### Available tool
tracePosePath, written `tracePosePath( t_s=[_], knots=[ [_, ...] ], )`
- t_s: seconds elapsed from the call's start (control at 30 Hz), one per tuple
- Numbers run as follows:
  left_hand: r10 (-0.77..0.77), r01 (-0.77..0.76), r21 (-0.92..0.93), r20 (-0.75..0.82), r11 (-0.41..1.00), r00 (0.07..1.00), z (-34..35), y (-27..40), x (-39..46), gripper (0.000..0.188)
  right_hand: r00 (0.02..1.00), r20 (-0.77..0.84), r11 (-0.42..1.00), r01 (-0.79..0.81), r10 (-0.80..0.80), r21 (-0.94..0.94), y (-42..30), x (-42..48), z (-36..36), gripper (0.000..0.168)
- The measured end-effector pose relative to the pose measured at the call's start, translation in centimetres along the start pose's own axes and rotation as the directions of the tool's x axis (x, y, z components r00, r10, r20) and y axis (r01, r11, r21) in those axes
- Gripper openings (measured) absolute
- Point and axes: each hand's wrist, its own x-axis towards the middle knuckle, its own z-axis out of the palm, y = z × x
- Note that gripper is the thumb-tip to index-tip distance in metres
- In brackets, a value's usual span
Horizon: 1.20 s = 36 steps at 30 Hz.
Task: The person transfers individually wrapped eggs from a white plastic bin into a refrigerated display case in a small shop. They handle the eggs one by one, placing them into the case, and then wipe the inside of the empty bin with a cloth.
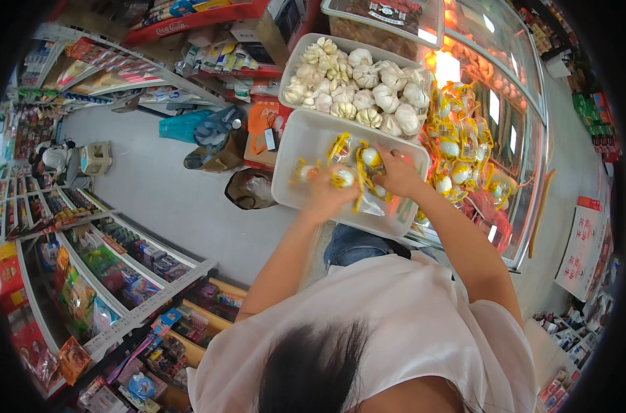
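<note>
A white plastic tub (287, 155) in front of me holds several eggs in clear packets with yellow edges. My left hand (329, 196), blurred by motion, is over the tub with its fingers around a wrapped egg (343, 178). Another packet (306, 173), also blurred, is just left of it. Reaching in from the right, my right hand (399, 173) has its fingertips at a second wrapped egg (370, 156); whether it grips anything is unclear. A yellow-edged packet (339, 148) stands near the tub's far side.
Beyond the tub is a bin of garlic bulbs (364, 77), then a lidded plastic box (385, 31). More wrapped eggs (460, 149) are piled on the glass display case (524, 217) at right. Bags (217, 149) stand on the floor at left. A person (60, 157) is near the far-left shelves.
</note>
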Motion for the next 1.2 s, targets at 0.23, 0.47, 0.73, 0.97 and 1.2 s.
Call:
tracePosePath(
  t_s=[0.23, 0.47, 0.73, 0.97, 1.2],
  knots=[
    [-0.273, 0.254, -0.396, 0.007, 0.883, 0.962, -1.3, -0.5, 1.2, 0.046, 0.990, -0.116, 0.958, -0.047, 0.083, 0.282, -0.8, -1.6, 2.8, 0.096],
    [-0.242, 0.141, -0.847, 0.015, 0.512, 0.970, 2.1, -3.3, 2.9, 0.050, 0.970, -0.134, 0.736, -0.062, 0.204, 0.674, -2.1, -1.5, 6.0, 0.092],
    [-0.338, 0.207, -0.873, 0.052, 0.442, 0.940, 3.1, -1.6, 2.0, 0.046, 0.971, 0.216, 0.449, -0.237, 0.097, 0.862, -3.9, -1.5, 2.3, 0.106],
    [-0.277, 0.259, -0.907, 0.169, 0.331, 0.946, 2.5, -1.0, 1.7, 0.057, 0.920, 0.392, 0.589, -0.323, 0.012, 0.740, -5.4, -0.2, -1.0, 0.112],
    [-0.288, 0.073, -0.879, -0.075, 0.471, 0.955, 4.3, 1.3, -0.7, 0.053, 0.966, 0.258, 0.544, -0.202, -0.027, 0.814, -4.1, -1.4, -0.3, 0.106]
  ],
)
